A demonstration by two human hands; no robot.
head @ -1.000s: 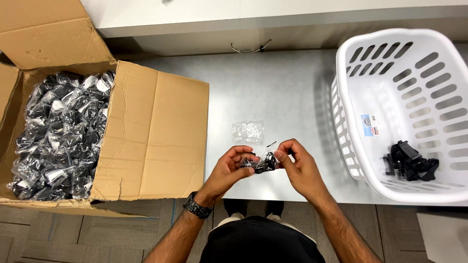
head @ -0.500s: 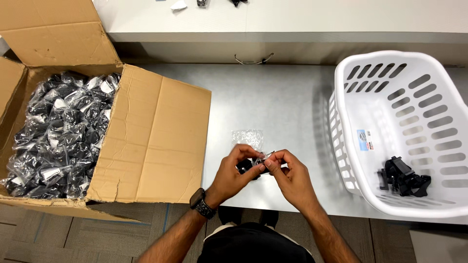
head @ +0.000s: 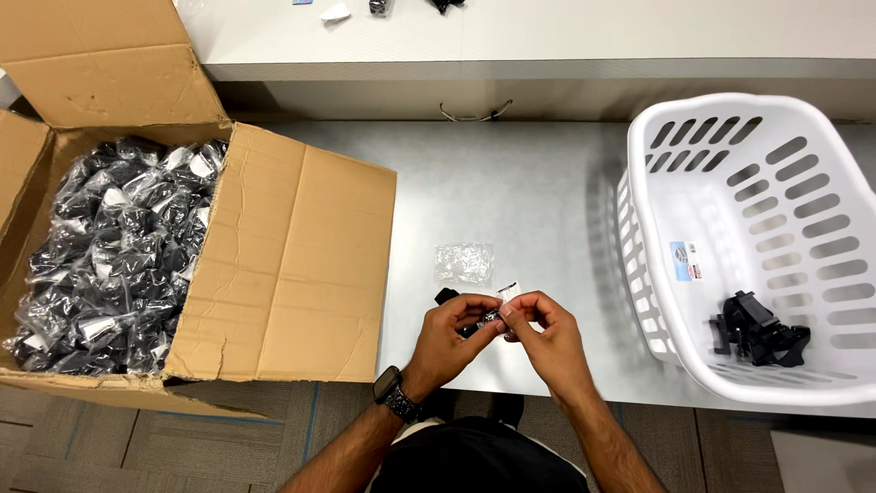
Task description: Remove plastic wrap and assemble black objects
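My left hand and my right hand meet over the near edge of the grey table. Together they pinch a small black part in a clear plastic bag, with a white tag sticking up between the fingertips. A black end of the part pokes out left of my left thumb. I wear a dark watch on the left wrist. Just beyond my hands an empty crumpled clear bag lies on the table.
An open cardboard box at the left is full of several bagged black parts. A white laundry basket at the right holds a few unbagged black parts. A white shelf runs along the back.
Both hands have stayed together on the small bag, fingers working at its top. The view has shifted slightly, so the hands sit lower and the back shelf shows more.
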